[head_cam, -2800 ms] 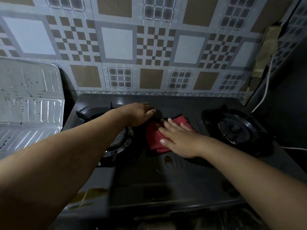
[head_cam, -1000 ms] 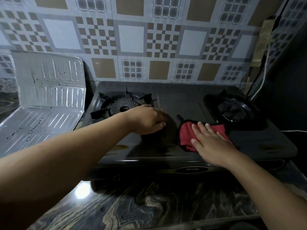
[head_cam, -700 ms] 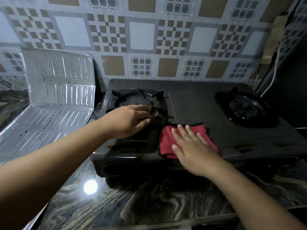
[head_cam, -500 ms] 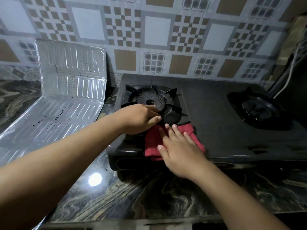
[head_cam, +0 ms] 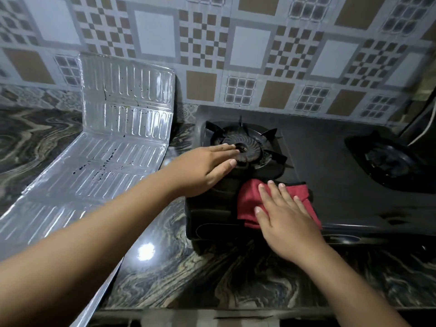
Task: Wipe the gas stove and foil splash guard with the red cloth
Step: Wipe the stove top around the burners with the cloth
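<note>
The black two-burner gas stove (head_cam: 335, 161) stands on the marbled counter. A folded red cloth (head_cam: 250, 199) lies on its front left part, just in front of the left burner (head_cam: 250, 147). My right hand (head_cam: 285, 215) presses flat on the cloth with fingers spread. My left hand (head_cam: 205, 168) rests palm down on the stove's left side, its fingertips touching the left burner. The silver foil splash guard (head_cam: 113, 142) lies bent on the counter left of the stove, speckled with dark spots.
The right burner (head_cam: 389, 161) sits at the far right of the stove. A patterned tile wall (head_cam: 236, 55) rises behind. A white cable (head_cam: 422, 128) hangs at the right edge. The dark marbled counter (head_cam: 212, 274) runs along the front.
My right hand slid the red cloth from the stove's middle leftward toward the front left corner. My left hand stayed by the left burner. The view shifted left, showing more of the foil guard.
</note>
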